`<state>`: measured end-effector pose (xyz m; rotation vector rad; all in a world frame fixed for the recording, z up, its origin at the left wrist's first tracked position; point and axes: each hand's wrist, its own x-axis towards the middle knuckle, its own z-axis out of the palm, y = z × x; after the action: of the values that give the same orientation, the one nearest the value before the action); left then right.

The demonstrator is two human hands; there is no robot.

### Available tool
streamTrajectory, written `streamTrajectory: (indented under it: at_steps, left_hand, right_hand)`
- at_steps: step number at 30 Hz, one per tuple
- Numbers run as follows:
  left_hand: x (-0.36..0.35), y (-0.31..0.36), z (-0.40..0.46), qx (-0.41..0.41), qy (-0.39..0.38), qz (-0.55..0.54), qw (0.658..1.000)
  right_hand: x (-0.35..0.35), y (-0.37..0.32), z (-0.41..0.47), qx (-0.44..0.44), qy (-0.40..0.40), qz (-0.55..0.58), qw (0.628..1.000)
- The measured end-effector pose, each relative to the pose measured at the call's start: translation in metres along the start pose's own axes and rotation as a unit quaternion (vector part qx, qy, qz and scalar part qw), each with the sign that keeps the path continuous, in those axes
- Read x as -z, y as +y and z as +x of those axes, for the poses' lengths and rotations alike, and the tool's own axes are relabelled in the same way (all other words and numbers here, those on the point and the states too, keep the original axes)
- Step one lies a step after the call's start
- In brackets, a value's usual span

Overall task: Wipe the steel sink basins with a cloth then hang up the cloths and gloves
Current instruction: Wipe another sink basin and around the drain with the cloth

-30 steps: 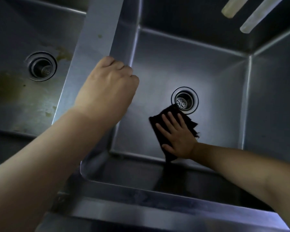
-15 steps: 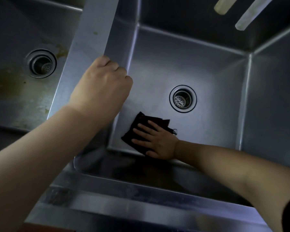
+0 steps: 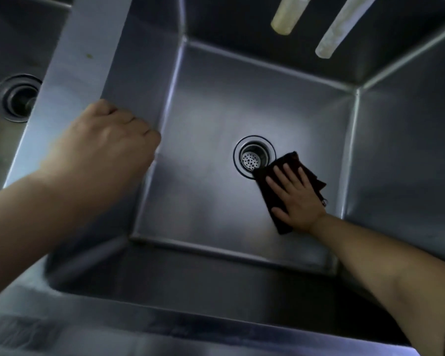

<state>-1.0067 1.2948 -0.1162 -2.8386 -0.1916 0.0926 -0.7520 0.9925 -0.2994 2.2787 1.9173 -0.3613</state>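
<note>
Pressing the soft, limp cloth (image 3: 283, 191) flat under spread right hand (image 3: 297, 199) fingers likely prevents bunching; left hand (image 3: 106, 147), fingers curled, grips the divider (image 3: 88, 50).

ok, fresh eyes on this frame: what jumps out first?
The right hand pressing a dark cloth flat on the floor of the steel basin, just right of the round drain strainer. Next, the left hand, large in the near left, gripping the divider between the basins. Two pale tubes hang in at the top right.
</note>
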Motion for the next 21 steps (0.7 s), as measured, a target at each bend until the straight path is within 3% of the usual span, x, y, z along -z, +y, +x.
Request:
streamTrajectory:
  at_steps: [7,12,17,21]
  left_hand:
    - [-0.020,-0.006,-0.003,-0.003,0.004,0.003,1.000]
    - [-0.024,-0.006,-0.003,0.002,0.017,-0.013,1.000]
    - [-0.008,-0.002,-0.001,0.003,0.033,-0.031,0.999]
    - [0.010,-0.002,0.002,0.000,0.012,-0.060,0.998]
  right_hand:
    - [0.011,0.042,0.045,-0.226,0.007,0.018,0.974]
    - [0.010,0.034,0.016,-0.326,-0.008,0.042,0.944]
    - [0.010,0.002,-0.033,-0.364,-0.097,0.062,0.924]
    - [0.013,-0.031,-0.034,-0.459,-0.185,0.123,0.860]
